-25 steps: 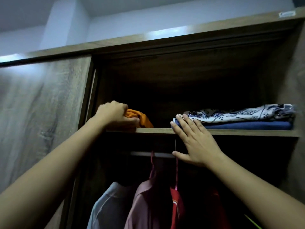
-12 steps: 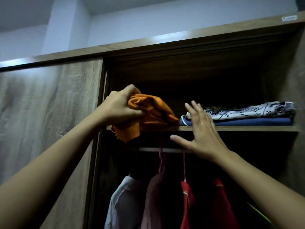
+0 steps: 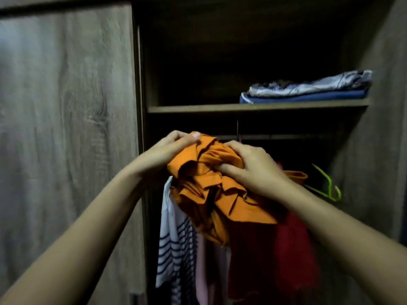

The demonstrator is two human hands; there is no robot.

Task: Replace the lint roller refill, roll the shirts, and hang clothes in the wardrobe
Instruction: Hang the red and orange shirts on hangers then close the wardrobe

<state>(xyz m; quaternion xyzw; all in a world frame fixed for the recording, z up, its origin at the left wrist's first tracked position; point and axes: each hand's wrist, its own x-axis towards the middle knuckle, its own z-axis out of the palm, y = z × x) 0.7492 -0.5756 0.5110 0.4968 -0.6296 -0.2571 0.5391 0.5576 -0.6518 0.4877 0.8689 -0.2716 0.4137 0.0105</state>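
Note:
A crumpled orange shirt point(image 3: 211, 190) hangs bunched in front of the open wardrobe, below the shelf point(image 3: 253, 108). My left hand point(image 3: 167, 150) grips its upper left folds. My right hand point(image 3: 248, 166) clutches its upper right side, fingers dug into the cloth. Behind and below it, clothes hang from the rail point(image 3: 275, 136): a white shirt with dark stripes point(image 3: 176, 243), a pink one point(image 3: 209, 276) and a red one point(image 3: 286, 249). The rail is mostly hidden by my hands and the orange shirt.
A folded patterned cloth point(image 3: 308, 85) lies on a folded blue one point(image 3: 304, 97) at the shelf's right end. A green hanger point(image 3: 328, 186) hangs at the right. The wooden sliding door point(image 3: 66, 128) covers the left side; the wardrobe's side wall point(image 3: 378, 128) stands at the right.
My left hand pulled the orange shirt off the shelf and down in front of the rail. My right hand left the shelf edge and took hold of the shirt. The view tilted downward.

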